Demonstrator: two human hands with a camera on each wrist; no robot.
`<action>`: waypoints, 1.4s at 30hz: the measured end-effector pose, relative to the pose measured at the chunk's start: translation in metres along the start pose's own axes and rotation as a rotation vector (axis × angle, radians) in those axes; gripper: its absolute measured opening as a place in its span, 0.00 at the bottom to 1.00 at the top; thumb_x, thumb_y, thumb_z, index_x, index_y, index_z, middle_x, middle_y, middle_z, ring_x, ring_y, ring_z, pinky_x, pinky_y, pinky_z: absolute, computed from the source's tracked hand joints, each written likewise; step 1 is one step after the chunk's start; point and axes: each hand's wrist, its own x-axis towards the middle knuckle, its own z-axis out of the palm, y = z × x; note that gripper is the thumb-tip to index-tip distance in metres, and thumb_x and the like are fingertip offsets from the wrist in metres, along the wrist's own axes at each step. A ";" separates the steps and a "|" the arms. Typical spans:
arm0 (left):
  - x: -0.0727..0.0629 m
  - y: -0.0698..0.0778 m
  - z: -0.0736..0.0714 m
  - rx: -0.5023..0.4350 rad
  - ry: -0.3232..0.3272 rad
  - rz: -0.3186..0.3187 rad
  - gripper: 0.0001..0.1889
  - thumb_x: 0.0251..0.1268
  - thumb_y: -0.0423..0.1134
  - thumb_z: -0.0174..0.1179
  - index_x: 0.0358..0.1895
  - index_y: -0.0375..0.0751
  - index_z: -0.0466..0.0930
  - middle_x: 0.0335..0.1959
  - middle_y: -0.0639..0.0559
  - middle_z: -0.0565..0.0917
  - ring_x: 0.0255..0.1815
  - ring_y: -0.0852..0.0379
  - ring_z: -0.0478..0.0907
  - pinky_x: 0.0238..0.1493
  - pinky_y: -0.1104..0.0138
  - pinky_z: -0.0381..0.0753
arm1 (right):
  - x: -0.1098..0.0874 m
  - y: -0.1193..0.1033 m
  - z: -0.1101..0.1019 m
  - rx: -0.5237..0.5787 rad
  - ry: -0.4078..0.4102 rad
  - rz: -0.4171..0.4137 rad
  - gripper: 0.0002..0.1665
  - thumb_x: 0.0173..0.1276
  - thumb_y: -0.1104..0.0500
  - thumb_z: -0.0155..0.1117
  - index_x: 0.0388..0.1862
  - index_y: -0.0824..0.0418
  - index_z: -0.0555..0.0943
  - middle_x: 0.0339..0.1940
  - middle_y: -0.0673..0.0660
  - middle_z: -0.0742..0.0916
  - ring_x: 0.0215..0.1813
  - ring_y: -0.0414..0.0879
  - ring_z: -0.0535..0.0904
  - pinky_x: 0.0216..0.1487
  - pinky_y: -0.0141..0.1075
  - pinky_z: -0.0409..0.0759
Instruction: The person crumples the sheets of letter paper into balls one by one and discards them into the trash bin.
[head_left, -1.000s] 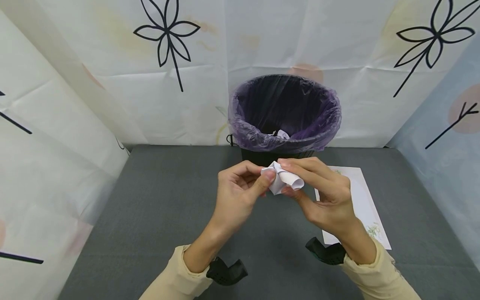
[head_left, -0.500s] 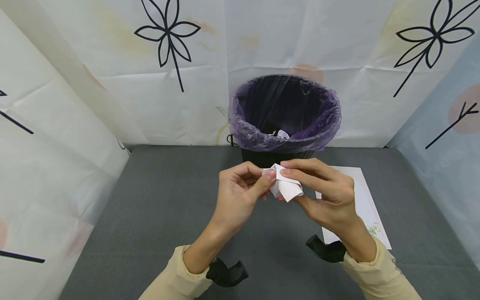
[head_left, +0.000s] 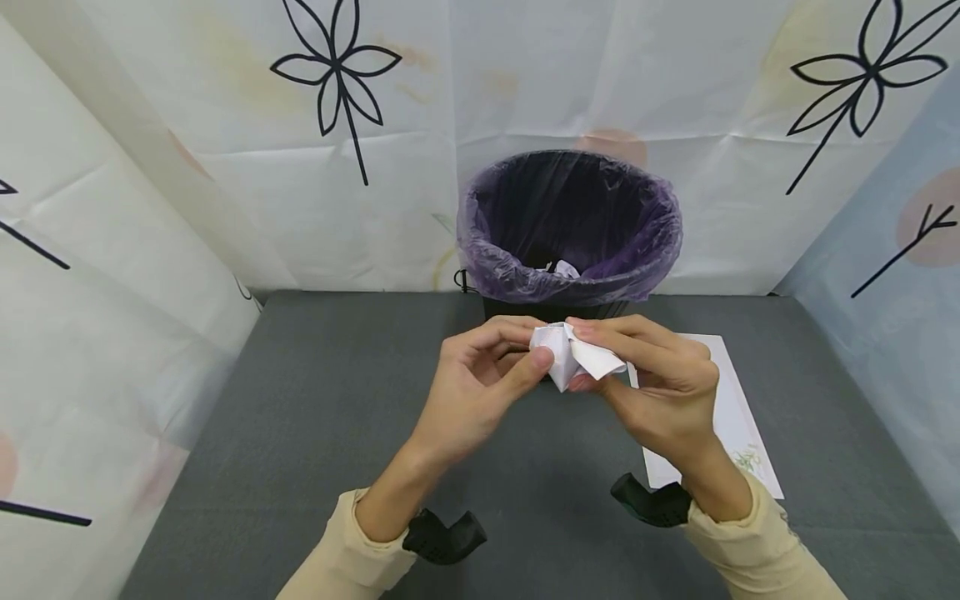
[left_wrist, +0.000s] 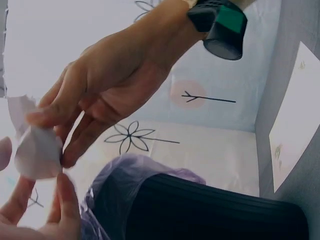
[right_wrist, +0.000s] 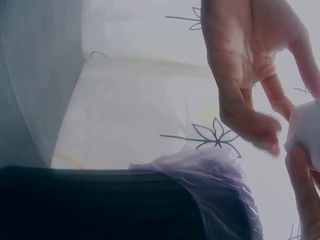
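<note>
A small folded piece of white paper (head_left: 553, 348) is held up above the dark table, in front of the bin. My left hand (head_left: 480, 383) pinches its left side, thumb (head_left: 534, 362) on the near face. On the right, my right hand (head_left: 663, 379) pinches it between thumb and fingers, by a loose flap that sticks out. The left wrist view shows the folded paper (left_wrist: 40, 155) between both hands' fingertips. In the right wrist view only part of the paper (right_wrist: 306, 127) shows, at the right edge, and some left fingers (right_wrist: 250, 127) lie off it.
Behind the hands stands a black bin with a purple plastic liner (head_left: 570, 287); some crumpled white paper (head_left: 564, 268) lies inside. A white sheet with a small plant print (head_left: 738, 417) rests on the grey table (head_left: 337, 417) at right, partly behind my right hand. Printed cloth walls (head_left: 225, 208) surround the table.
The paper has been turned between the fingers, and its flap now points right. My left fingers have shifted on it, baring more of its left face. Both hands stay in about the same place.
</note>
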 end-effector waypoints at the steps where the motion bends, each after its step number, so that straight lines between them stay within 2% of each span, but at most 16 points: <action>1: 0.000 0.000 -0.002 -0.014 -0.017 0.005 0.23 0.69 0.41 0.68 0.47 0.18 0.79 0.53 0.34 0.81 0.53 0.50 0.81 0.54 0.65 0.82 | 0.000 0.000 0.000 0.026 0.004 0.005 0.21 0.59 0.66 0.78 0.44 0.82 0.84 0.45 0.67 0.89 0.47 0.50 0.87 0.47 0.30 0.84; 4: 0.000 -0.001 -0.003 -0.042 -0.031 0.003 0.29 0.67 0.46 0.70 0.51 0.17 0.76 0.53 0.34 0.81 0.54 0.49 0.81 0.55 0.64 0.82 | -0.001 0.000 0.001 0.066 0.022 0.013 0.22 0.58 0.64 0.78 0.43 0.82 0.84 0.43 0.67 0.89 0.46 0.50 0.88 0.46 0.30 0.84; 8: 0.003 -0.003 -0.001 -0.018 -0.011 0.010 0.33 0.65 0.50 0.70 0.57 0.20 0.75 0.46 0.36 0.83 0.47 0.53 0.81 0.49 0.67 0.83 | 0.000 0.000 0.002 0.022 0.050 0.015 0.23 0.58 0.61 0.78 0.43 0.81 0.85 0.40 0.65 0.88 0.43 0.48 0.85 0.45 0.28 0.82; 10: 0.003 -0.003 0.000 0.000 0.004 0.026 0.31 0.66 0.48 0.70 0.57 0.21 0.77 0.45 0.35 0.83 0.44 0.54 0.82 0.47 0.67 0.83 | 0.000 -0.001 0.003 -0.039 0.052 0.004 0.24 0.59 0.59 0.78 0.43 0.80 0.85 0.39 0.65 0.87 0.43 0.47 0.83 0.45 0.28 0.81; 13: 0.004 -0.003 0.003 0.026 0.048 0.043 0.27 0.67 0.46 0.70 0.52 0.21 0.80 0.42 0.34 0.84 0.41 0.55 0.82 0.45 0.68 0.83 | 0.001 -0.001 0.006 -0.192 0.032 -0.035 0.24 0.64 0.55 0.75 0.46 0.76 0.86 0.37 0.66 0.86 0.41 0.46 0.82 0.45 0.28 0.78; 17: 0.004 -0.002 0.006 0.049 0.112 0.026 0.25 0.67 0.46 0.70 0.49 0.21 0.82 0.39 0.37 0.85 0.39 0.56 0.83 0.44 0.69 0.83 | 0.002 -0.003 0.008 -0.397 -0.018 -0.104 0.26 0.70 0.49 0.69 0.50 0.72 0.87 0.36 0.67 0.85 0.35 0.47 0.80 0.40 0.27 0.75; 20: 0.005 -0.001 0.008 0.056 0.151 0.005 0.20 0.69 0.39 0.68 0.48 0.21 0.82 0.37 0.37 0.86 0.38 0.57 0.83 0.43 0.70 0.83 | 0.002 -0.003 0.009 -0.449 -0.070 -0.135 0.29 0.69 0.46 0.69 0.53 0.71 0.86 0.38 0.68 0.84 0.35 0.50 0.80 0.42 0.27 0.75; 23: 0.005 -0.001 0.010 0.052 0.178 -0.029 0.13 0.69 0.31 0.66 0.48 0.20 0.81 0.35 0.37 0.86 0.36 0.58 0.83 0.41 0.71 0.82 | 0.002 -0.002 0.009 -0.458 -0.087 -0.142 0.29 0.67 0.47 0.72 0.52 0.72 0.86 0.38 0.69 0.84 0.36 0.51 0.81 0.45 0.26 0.77; 25: 0.005 -0.001 0.011 0.048 0.194 -0.052 0.11 0.69 0.27 0.64 0.47 0.19 0.81 0.34 0.38 0.86 0.35 0.59 0.82 0.39 0.71 0.82 | 0.001 -0.001 0.009 -0.471 -0.066 -0.146 0.27 0.66 0.48 0.73 0.49 0.72 0.87 0.37 0.68 0.85 0.35 0.52 0.82 0.46 0.26 0.78; 29: 0.005 -0.002 0.011 0.037 0.218 -0.073 0.11 0.68 0.26 0.64 0.47 0.19 0.81 0.33 0.42 0.86 0.33 0.60 0.82 0.38 0.71 0.81 | 0.000 0.000 0.009 -0.512 0.005 -0.153 0.26 0.65 0.48 0.74 0.41 0.74 0.87 0.32 0.65 0.87 0.28 0.48 0.79 0.37 0.26 0.77; 32: 0.006 -0.002 0.010 0.029 0.227 -0.076 0.11 0.68 0.26 0.64 0.47 0.18 0.81 0.33 0.44 0.86 0.33 0.60 0.81 0.38 0.71 0.81 | 0.000 0.002 0.010 -0.498 0.034 -0.164 0.27 0.64 0.49 0.75 0.37 0.76 0.83 0.31 0.65 0.88 0.26 0.47 0.77 0.33 0.28 0.74; 39: 0.007 0.000 0.011 0.029 0.222 -0.092 0.10 0.68 0.25 0.62 0.46 0.18 0.81 0.30 0.48 0.85 0.32 0.61 0.81 0.36 0.72 0.81 | 0.000 0.004 0.013 -0.434 0.035 -0.180 0.23 0.62 0.52 0.78 0.32 0.73 0.82 0.36 0.70 0.86 0.42 0.54 0.85 0.51 0.31 0.82; 42: 0.007 0.000 0.012 0.034 0.218 -0.110 0.10 0.69 0.25 0.61 0.46 0.18 0.81 0.30 0.48 0.86 0.31 0.61 0.81 0.36 0.71 0.81 | 0.000 0.004 0.013 -0.397 0.040 -0.164 0.20 0.63 0.54 0.77 0.31 0.73 0.84 0.37 0.71 0.86 0.43 0.53 0.86 0.51 0.31 0.83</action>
